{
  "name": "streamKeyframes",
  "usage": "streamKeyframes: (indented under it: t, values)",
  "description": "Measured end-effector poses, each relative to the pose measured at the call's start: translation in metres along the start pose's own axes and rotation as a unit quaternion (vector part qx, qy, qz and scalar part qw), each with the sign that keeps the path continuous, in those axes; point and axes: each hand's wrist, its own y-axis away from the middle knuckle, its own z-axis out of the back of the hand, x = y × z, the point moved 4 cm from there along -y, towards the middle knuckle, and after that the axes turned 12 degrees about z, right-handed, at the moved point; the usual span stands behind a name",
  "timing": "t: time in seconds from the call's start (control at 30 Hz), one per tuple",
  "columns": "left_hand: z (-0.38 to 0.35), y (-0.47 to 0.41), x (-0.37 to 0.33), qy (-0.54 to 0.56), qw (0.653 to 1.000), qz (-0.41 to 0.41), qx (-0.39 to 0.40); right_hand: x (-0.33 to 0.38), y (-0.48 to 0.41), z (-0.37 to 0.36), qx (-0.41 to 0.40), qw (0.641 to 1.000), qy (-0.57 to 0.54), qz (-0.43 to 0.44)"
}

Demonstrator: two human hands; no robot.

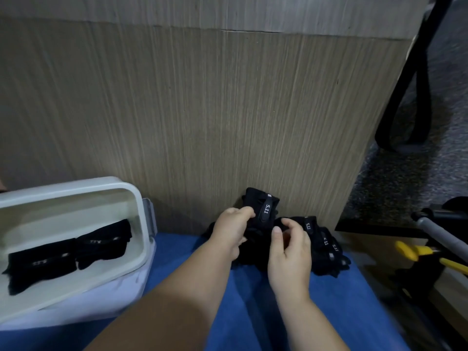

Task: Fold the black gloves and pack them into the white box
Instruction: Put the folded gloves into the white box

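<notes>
On my feed the black glove [263,202] being worked on sits at the far edge of the blue cloth [253,300], right against the wood-grain panel [202,110]. Its wrist tab, printed 5.11, faces me. My left hand [234,230] grips this glove from its left side, fingers curled into the fabric beside the tab. My right hand [288,252] is just to the right and nearer me, thumb raised and fingers bent over the dark cloth below the glove. I cannot tell whether it pinches anything. The two hands are close together but not touching.

Just right of my right hand lies a pile of gloves [326,249], overlapping, several white-lettered tabs showing. It rests on the same blue cloth.

Well to the left stands the white box [141,198], open and tilted toward me, with a grey latch [149,216] on its right end. Two folded gloves [68,252] lie side by side inside it, touching.

At the far right are a yellow-handled tool [415,250], grey carpet [395,178] and, above them, a hanging black strap [415,97].
</notes>
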Motion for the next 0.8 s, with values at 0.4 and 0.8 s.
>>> streamKeyframes:
  t: [0.4, 0.8]
  values:
    - [0.057, 0.031, 0.001, 0.127, 0.987, 0.033, 0.092, 0.013, 0.006, -0.040, 0.033, 0.956, -0.208, -0.206]
    - [0.180, 0.060, 0.025, -0.009, 0.999, 0.035, 0.005, 0.068, 0.043, -0.118, 0.266, 0.822, -0.376, -0.336]
